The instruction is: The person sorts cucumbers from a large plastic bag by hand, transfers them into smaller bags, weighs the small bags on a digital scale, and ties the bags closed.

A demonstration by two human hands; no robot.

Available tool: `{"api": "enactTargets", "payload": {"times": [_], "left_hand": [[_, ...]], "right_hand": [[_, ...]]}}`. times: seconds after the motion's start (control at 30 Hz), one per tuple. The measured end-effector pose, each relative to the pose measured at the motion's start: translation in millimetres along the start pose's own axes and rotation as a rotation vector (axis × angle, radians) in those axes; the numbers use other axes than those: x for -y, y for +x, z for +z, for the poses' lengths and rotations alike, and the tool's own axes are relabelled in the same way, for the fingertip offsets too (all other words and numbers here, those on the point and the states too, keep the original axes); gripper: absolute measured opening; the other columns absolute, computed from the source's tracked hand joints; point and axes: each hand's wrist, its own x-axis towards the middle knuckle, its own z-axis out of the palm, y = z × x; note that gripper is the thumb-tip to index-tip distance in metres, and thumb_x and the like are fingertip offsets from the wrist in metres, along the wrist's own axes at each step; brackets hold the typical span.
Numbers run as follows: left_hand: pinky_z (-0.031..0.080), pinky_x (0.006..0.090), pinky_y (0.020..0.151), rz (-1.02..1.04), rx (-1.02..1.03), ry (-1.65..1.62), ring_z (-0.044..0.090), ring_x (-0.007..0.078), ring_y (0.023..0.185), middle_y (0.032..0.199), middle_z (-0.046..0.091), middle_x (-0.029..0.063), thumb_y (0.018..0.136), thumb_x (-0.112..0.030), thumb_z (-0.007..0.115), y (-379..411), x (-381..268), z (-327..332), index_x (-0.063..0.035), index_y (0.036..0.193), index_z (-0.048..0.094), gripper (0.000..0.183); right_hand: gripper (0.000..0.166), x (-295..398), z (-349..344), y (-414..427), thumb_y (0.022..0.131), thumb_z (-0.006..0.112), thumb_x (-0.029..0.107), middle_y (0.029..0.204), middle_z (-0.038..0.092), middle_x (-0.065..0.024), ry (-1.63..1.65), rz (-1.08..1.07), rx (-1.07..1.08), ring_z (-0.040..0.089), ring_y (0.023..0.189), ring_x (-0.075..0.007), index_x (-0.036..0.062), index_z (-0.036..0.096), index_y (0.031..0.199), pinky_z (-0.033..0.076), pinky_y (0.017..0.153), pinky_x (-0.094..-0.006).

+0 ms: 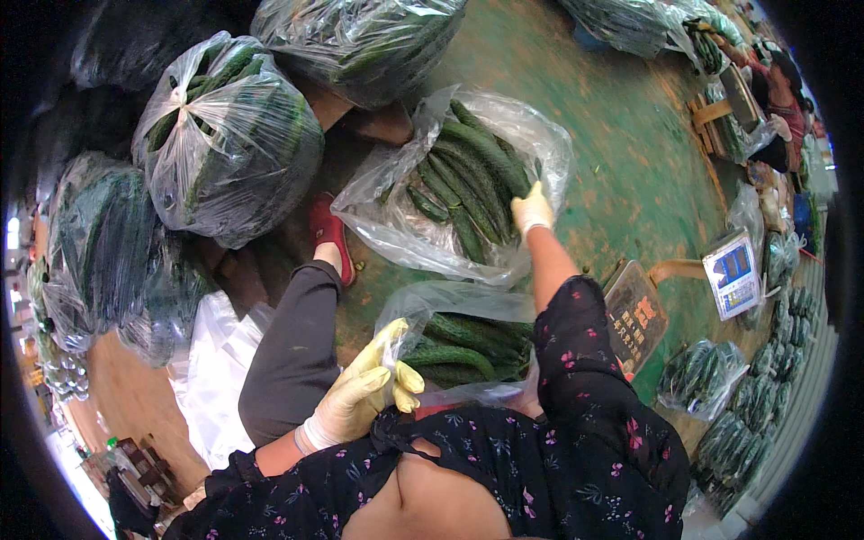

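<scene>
An open clear plastic bag (378, 223) on the green floor holds several long dark cucumbers (466, 172). My right hand (533, 210), in a pale glove, grips the near end of a long cucumber (482, 145) on top of them. Closer to my body, a second open plastic bag (466, 293) holds more cucumbers (459, 344). My left hand (371, 378), gloved in pale yellow, is at this bag's left edge with its fingers spread and bent; whether it pinches the plastic cannot be told.
Tied, full cucumber bags (229, 142) stand at the left and top. A platform scale (638, 317) with a display (732, 273) is at my right. Small packed bags (702, 378) lie beyond it. A co-worker (783, 101) is at the upper right. White sheeting (216, 378) lies by my left leg.
</scene>
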Motion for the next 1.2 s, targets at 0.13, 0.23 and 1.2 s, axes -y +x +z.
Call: {"api": "enactTargets", "payload": {"times": [0.13, 0.23, 1.2], "left_hand": [[0.048, 0.0312, 0.079, -0.009, 0.03, -0.017, 0.062, 0.021, 0.077, 0.098, 0.06, 0.0191, 0.087, -0.027, 0.058, -2, -1, 5, -0.0061, 0.147, 0.013, 0.079], [0.048, 0.0316, 0.079, -0.008, 0.009, -0.005, 0.061, 0.021, 0.076, 0.098, 0.06, 0.019, 0.087, -0.028, 0.058, -5, -2, 1, -0.006, 0.147, 0.014, 0.078], [0.05, 0.0311, 0.075, 0.036, 0.054, -0.044, 0.062, 0.0233, 0.077, 0.096, 0.061, 0.0181, 0.089, -0.027, 0.058, -5, 1, -2, -0.0067, 0.147, 0.018, 0.072]], "right_hand": [[0.045, -51, -20, 66, 0.079, 0.061, 0.028, 0.099, 0.066, -0.0217, 0.009, -0.075, -0.017, 0.063, 0.096, -0.0333, 0.0026, 0.055, 0.116, 0.047, 0.084, -0.0392], [0.033, -35, -45, 72, 0.081, 0.063, 0.03, 0.074, 0.064, -0.0106, 0.311, 0.049, 0.242, 0.053, 0.051, -0.0196, 0.005, 0.057, 0.102, 0.041, 0.047, -0.0348], [0.045, -41, -15, -55, 0.097, 0.043, 0.041, 0.066, 0.054, 0.003, 1.572, 0.389, 0.935, 0.031, 0.04, -0.0042, 0.0034, 0.056, 0.118, 0.023, 0.035, -0.0186]]}}
